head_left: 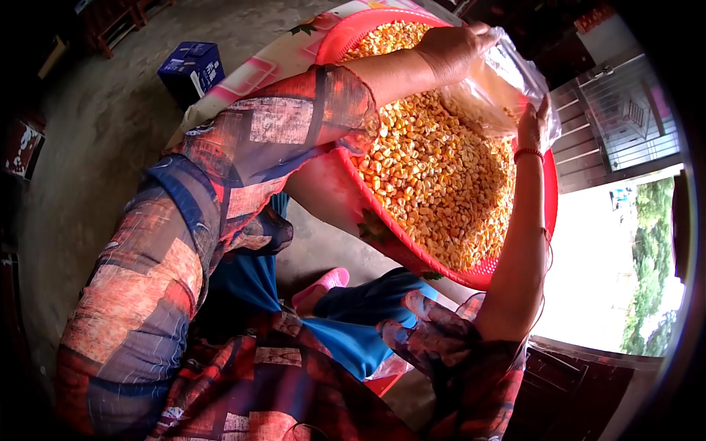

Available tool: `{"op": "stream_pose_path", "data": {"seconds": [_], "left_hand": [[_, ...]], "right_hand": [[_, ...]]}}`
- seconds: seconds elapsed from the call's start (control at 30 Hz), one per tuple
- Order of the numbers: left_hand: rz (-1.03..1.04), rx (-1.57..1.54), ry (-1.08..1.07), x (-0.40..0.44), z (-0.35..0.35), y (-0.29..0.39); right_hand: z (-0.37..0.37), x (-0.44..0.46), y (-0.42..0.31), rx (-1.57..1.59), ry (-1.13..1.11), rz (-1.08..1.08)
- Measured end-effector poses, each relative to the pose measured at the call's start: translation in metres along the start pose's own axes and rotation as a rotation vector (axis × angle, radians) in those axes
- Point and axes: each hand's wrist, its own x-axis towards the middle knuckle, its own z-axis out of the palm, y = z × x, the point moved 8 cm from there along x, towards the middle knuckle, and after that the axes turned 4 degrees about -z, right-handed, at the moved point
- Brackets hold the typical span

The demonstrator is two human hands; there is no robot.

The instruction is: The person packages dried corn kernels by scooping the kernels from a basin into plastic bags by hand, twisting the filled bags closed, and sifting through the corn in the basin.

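Head view: just beyond the table's [323, 184] left edge, a blue box [193, 72] is being seen. Corn kernels [434, 173] are being held in a red basket [353, 33]. Near its far right edge, above the kernels, a clear plastic bag [494, 88] is being gripped between the left hand [454, 53], closed on its rim, and the right hand [534, 126], clamped on its right side.

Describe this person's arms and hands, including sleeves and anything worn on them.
Both the left hand and the right hand are ungloved. The left patchwork-print fabric sleeve reaches onto the forearm; the right patchwork-print fabric sleeve ends near the elbow. Both mix red, dark blue and paler patches. A thin reddish bracelet circles the right wrist.
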Motion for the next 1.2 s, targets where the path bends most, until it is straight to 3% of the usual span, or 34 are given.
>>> {"op": "stream_pose_path", "data": {"seconds": [0.07, 0.1, 0.13, 0.2, 0.23, 0.33, 0.4, 0.47, 0.53, 0.57, 0.6, 0.63, 0.67, 0.73, 0.83, 0.93, 1.0, 1.07, 1.13, 1.2], "left_hand": [[-0.027, 0.038, 0.056, 0.004, -0.017, -0.004], [-0.048, 0.072, 0.112, 0.005, -0.024, -0.006], [-0.125, 0.081, -0.094, 0.016, -0.005, -0.028], [0.037, 0.096, 0.152, 0.004, -0.015, -0.013], [0.038, 0.098, 0.155, 0.000, -0.016, -0.012], [-0.034, 0.070, 0.002, 0.000, -0.007, -0.015], [0.008, 0.039, 0.187, 0.001, -0.019, -0.013], [0.010, 0.074, 0.225, 0.008, -0.016, -0.020], [0.179, 0.106, 0.357, 0.001, -0.025, -0.008], [0.182, 0.108, 0.365, -0.002, -0.024, -0.008], [0.059, 0.080, 0.155, -0.002, -0.011, -0.015], [-0.064, 0.052, -0.054, -0.004, 0.002, -0.022], [-0.156, 0.009, -0.289, -0.007, 0.017, -0.028], [-0.190, 0.050, -0.348, -0.010, 0.016, -0.023], [-0.188, 0.074, -0.284, -0.006, 0.018, -0.027], [-0.304, 0.200, -0.311, -0.007, 0.017, -0.037], [-0.267, 0.252, -0.217, -0.005, 0.013, -0.035], [-0.198, 0.357, -0.039, -0.005, 0.004, -0.031], [0.031, 0.334, 0.195, -0.002, -0.017, -0.001], [0.205, 0.220, 0.197, 0.000, -0.026, 0.029]], "right_hand": [[-0.040, -0.010, -0.058, 0.015, 0.204, -0.221], [-0.042, -0.010, -0.068, -0.031, 0.186, -0.304], [-0.043, -0.011, -0.078, -0.079, 0.166, -0.386], [-0.028, -0.021, -0.076, -0.343, -0.033, -0.269], [-0.024, -0.026, -0.079, -0.584, -0.026, -0.361], [-0.050, -0.024, -0.097, -0.403, 0.172, -0.441], [-0.064, -0.025, -0.107, -0.263, 0.255, -0.475], [-0.075, -0.031, -0.121, -0.346, 0.313, -0.521], [-0.069, -0.028, -0.115, -0.284, 0.238, -0.495], [-0.055, -0.021, -0.098, -0.298, 0.007, -0.329], [-0.041, -0.021, -0.083, -0.308, -0.224, -0.161], [-0.027, -0.020, -0.084, -0.375, -0.339, -0.231], [-0.025, -0.024, -0.083, -0.300, -0.312, -0.239], [-0.033, -0.035, -0.113, -0.118, -0.192, -0.378], [-0.011, -0.053, -0.153, 0.189, -0.453, -0.521], [0.009, -0.071, -0.149, -0.013, -0.647, -0.455], [0.008, -0.068, -0.147, 0.109, -0.693, -0.388], [0.005, -0.075, -0.139, 0.168, -0.902, -0.017], [0.007, -0.071, -0.130, 0.182, -0.861, -0.027], [0.011, -0.057, -0.116, 0.132, -0.585, -0.344]]}}
